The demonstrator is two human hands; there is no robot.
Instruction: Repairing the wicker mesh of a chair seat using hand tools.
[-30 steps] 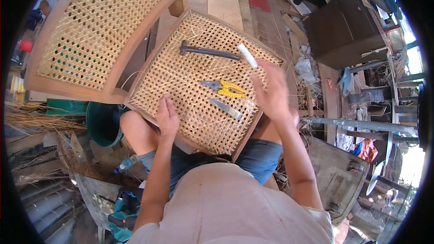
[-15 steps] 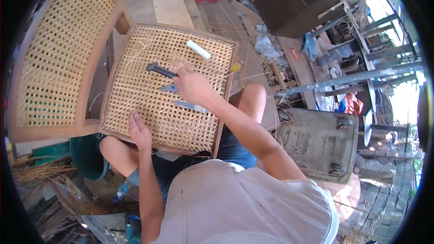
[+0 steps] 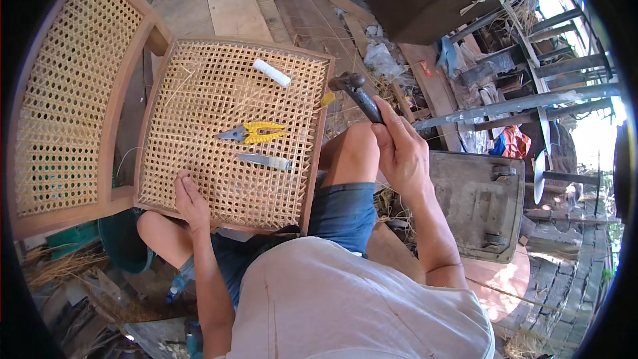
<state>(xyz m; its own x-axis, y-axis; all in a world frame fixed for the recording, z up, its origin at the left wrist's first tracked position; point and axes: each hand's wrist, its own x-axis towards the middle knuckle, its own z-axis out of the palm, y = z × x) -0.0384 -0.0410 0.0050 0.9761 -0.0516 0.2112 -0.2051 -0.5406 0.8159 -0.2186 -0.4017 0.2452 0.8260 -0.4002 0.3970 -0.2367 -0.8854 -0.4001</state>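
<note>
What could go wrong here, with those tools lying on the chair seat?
The right hand holds the hammer near the bare knee; a slip might bruise it. The knife lies with its blade bare on the cane seat, so a careless reach could cut. The white cylinder might roll if tilted.

Counted: one hammer [image 3: 363,100], one pair of pliers [image 3: 255,133], one knife [image 3: 266,161], one white stick [image 3: 271,72], one chair [image 3: 199,113], one bucket [image 3: 123,244], one bottle [image 3: 176,286], one dark cabinet [image 3: 419,3].

The hammer [image 3: 362,100] has left the cane seat [image 3: 229,103]; the right hand [image 3: 404,153] now holds it out past the edge.
</note>
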